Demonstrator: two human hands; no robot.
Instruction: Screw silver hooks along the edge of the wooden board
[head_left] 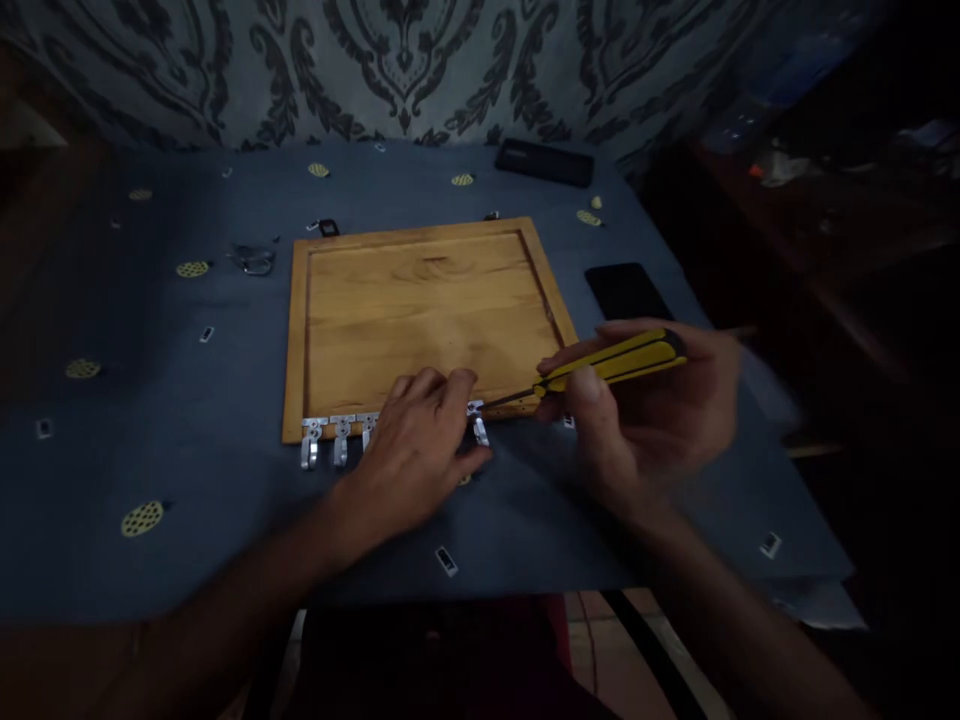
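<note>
A wooden board with a raised frame (424, 310) lies on a blue cloth-covered table (150, 440). Several metal hooks (326, 438) hang along its near edge. My left hand (420, 445) rests at that edge with fingers bent, pressing on one metal hook (478, 428) at the right of the row. My right hand (645, 410) grips a yellow and black screwdriver (611, 362). Its thin tip points left and meets the board's near edge beside that hook. Motion blurs the right hand slightly.
A black phone (626, 290) lies right of the board. A dark flat case (545, 161) sits at the back by the patterned wall. Small metal parts (253, 260) and a loose plate (446, 560) dot the cloth. Dark furniture stands to the right.
</note>
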